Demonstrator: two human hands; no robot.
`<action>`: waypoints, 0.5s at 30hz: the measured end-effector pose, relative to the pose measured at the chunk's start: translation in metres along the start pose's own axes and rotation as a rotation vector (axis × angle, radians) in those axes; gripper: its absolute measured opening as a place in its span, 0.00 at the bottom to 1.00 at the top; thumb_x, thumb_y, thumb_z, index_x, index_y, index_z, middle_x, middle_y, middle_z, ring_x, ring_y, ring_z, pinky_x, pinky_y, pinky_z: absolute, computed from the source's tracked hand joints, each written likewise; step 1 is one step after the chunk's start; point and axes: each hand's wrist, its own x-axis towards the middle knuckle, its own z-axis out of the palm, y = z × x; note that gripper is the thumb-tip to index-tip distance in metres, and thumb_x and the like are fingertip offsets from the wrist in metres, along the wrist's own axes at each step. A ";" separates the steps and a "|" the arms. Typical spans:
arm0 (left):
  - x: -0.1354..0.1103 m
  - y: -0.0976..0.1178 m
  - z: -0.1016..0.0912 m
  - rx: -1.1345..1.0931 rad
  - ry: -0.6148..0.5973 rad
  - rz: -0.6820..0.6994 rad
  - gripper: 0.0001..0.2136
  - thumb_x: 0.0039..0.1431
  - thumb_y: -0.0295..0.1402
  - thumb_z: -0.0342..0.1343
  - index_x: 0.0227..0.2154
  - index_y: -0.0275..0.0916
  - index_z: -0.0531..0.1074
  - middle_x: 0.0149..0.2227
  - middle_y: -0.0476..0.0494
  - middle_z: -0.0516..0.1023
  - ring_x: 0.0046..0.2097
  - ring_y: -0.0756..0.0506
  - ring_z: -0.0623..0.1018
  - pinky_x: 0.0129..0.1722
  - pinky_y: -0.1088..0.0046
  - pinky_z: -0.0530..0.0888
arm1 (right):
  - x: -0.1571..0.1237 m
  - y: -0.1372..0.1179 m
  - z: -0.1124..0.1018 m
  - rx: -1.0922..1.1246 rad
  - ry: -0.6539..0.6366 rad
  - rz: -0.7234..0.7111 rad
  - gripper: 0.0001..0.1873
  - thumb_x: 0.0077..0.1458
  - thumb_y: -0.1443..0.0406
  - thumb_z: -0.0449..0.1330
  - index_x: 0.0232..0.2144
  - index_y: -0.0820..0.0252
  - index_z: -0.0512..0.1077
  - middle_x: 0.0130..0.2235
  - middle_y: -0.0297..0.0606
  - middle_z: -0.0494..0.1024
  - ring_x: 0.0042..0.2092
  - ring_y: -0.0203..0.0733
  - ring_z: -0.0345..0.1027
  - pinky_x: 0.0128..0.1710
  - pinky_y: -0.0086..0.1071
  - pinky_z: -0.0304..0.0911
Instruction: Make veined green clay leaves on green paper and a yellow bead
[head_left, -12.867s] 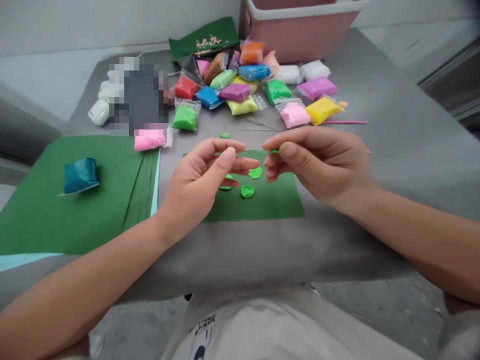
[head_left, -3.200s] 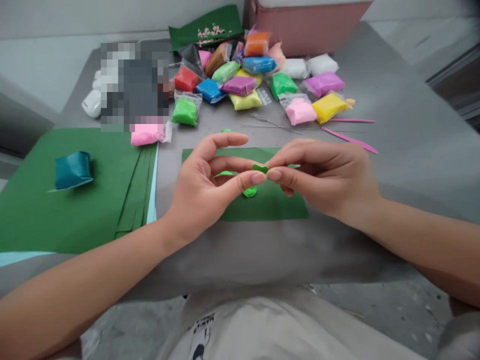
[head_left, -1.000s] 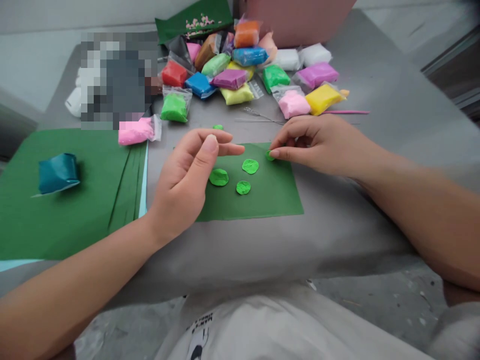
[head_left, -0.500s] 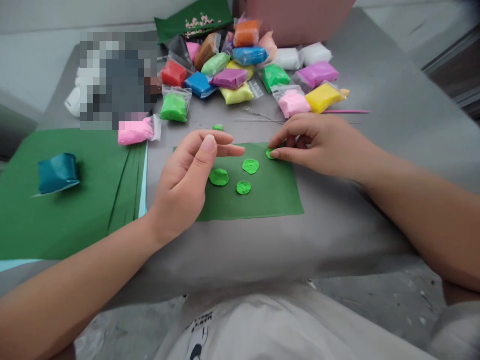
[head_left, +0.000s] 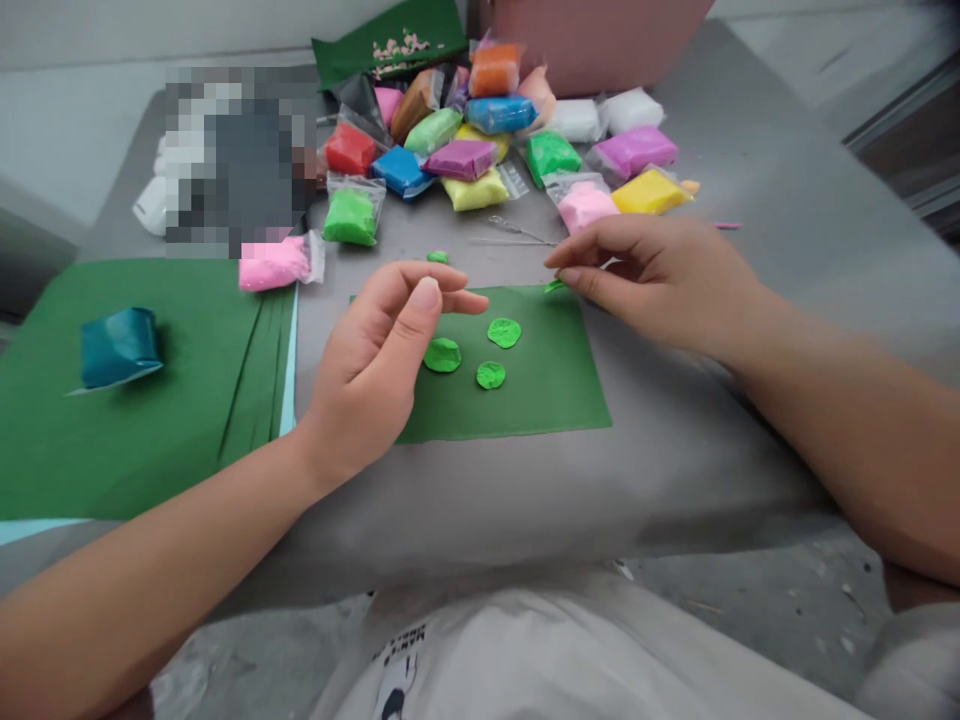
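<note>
My right hand (head_left: 652, 280) pinches a small bright green clay piece (head_left: 553, 286) between thumb and fingertips, over the far right corner of a dark green sheet (head_left: 555, 390). Only a thin edge of that piece shows. My left hand (head_left: 390, 350) hovers at the sheet's left side, fingers loosely stretched and holding nothing. Three flattened green clay discs lie on the sheet: a larger one (head_left: 442, 355) beside my left hand, a round one (head_left: 504, 333) near the middle and a smaller one (head_left: 490, 375) below it. A green clay lump (head_left: 437, 257) rests beyond my left fingertips.
Bagged coloured clay is heaped at the back, with a green bag (head_left: 351, 217) and a pink bag (head_left: 274, 263) nearer. A wire tool (head_left: 514, 228) lies before the heap. To the left, a teal packet (head_left: 120, 347) sits on a large green sheet (head_left: 112, 450). A pink box (head_left: 600, 40) stands behind.
My right hand has lifted the small clay piece off the sheet's corner and moved it slightly up and right. The left hand has stayed almost still.
</note>
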 end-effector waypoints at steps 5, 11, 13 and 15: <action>0.000 0.002 0.000 -0.021 -0.001 -0.032 0.12 0.78 0.46 0.56 0.46 0.47 0.80 0.45 0.49 0.88 0.54 0.44 0.86 0.58 0.65 0.78 | -0.002 -0.002 0.001 -0.052 -0.024 -0.019 0.10 0.62 0.58 0.67 0.44 0.51 0.84 0.43 0.42 0.85 0.43 0.51 0.79 0.44 0.47 0.76; -0.001 0.002 0.000 -0.024 -0.020 -0.032 0.11 0.79 0.44 0.55 0.46 0.48 0.80 0.45 0.50 0.88 0.53 0.45 0.85 0.57 0.65 0.77 | -0.004 0.000 0.006 -0.080 -0.060 -0.107 0.06 0.60 0.60 0.67 0.40 0.51 0.84 0.41 0.39 0.86 0.40 0.48 0.79 0.41 0.43 0.75; -0.001 0.001 0.000 -0.006 -0.015 -0.043 0.11 0.79 0.45 0.56 0.46 0.48 0.80 0.45 0.50 0.88 0.52 0.44 0.85 0.55 0.64 0.76 | -0.004 0.000 0.006 -0.088 -0.082 -0.124 0.05 0.59 0.63 0.67 0.38 0.51 0.83 0.40 0.37 0.85 0.39 0.47 0.78 0.42 0.42 0.75; -0.001 0.000 0.000 0.011 -0.015 -0.049 0.11 0.78 0.47 0.57 0.47 0.48 0.80 0.45 0.49 0.88 0.51 0.43 0.85 0.53 0.63 0.76 | -0.004 -0.001 0.006 -0.092 -0.097 -0.119 0.05 0.58 0.65 0.67 0.37 0.51 0.82 0.38 0.37 0.85 0.38 0.46 0.78 0.41 0.41 0.74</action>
